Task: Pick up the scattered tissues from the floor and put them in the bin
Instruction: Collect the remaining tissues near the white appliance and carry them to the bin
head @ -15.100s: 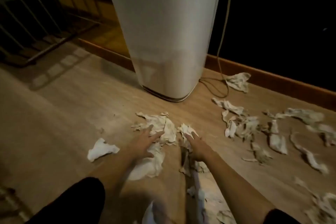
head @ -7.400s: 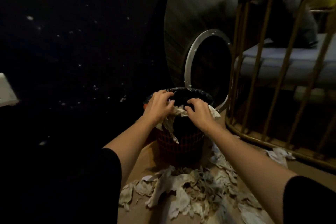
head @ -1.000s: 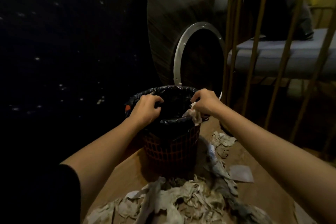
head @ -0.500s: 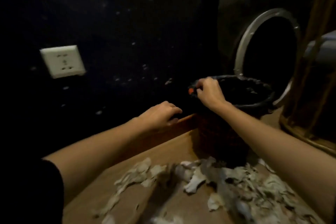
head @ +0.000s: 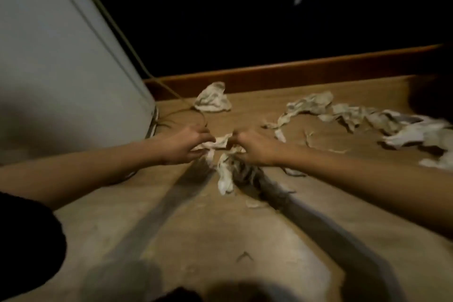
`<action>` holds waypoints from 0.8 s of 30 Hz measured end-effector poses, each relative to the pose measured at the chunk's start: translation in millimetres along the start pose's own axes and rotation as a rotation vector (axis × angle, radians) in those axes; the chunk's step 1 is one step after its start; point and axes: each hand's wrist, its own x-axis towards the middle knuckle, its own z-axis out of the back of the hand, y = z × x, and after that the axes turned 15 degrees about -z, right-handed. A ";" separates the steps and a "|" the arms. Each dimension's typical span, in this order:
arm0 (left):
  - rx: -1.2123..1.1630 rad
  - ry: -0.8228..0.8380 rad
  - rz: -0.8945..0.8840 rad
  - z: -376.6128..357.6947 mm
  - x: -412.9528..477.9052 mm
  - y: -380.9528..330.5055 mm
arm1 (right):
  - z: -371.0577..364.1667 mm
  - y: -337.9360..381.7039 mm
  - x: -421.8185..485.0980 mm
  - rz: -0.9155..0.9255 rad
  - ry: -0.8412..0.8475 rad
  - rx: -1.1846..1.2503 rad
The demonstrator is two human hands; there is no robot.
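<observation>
Crumpled white tissues lie scattered on the wooden floor (head: 220, 228). My left hand (head: 186, 146) and my right hand (head: 252, 148) are both down on the floor, close together, with fingers closed on a small bunch of tissues (head: 221, 154) between them. A strip of that bunch trails toward me. One tissue (head: 212, 98) lies by the skirting board. A long trail of tissues (head: 355, 117) runs off to the right. The bin is out of view.
A tall white appliance (head: 61, 61) stands at the left, with a cord (head: 176, 103) looping on the floor beside it. A wooden skirting board (head: 294, 73) and a dark wall close off the far side.
The view has swung from the bin to the floor by the white appliance. Both hands left the bin's rim and now grip tissues on the floor.
</observation>
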 end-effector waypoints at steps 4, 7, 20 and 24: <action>-0.127 0.019 0.068 -57.4 -62.1 -12.1 | -83.9 38.6 -40.2 0.051 0.091 0.161; -0.196 0.002 0.106 -91.5 -78.2 -18.6 | -134.3 61.9 -72.6 0.122 0.123 0.213; -0.233 -0.201 0.130 -151.5 -87.9 -36.0 | -204.8 76.9 -120.5 0.126 -0.015 0.379; -0.256 -0.277 0.172 -173.6 -104.8 -37.6 | -169.7 23.0 -108.0 -0.246 -0.326 0.384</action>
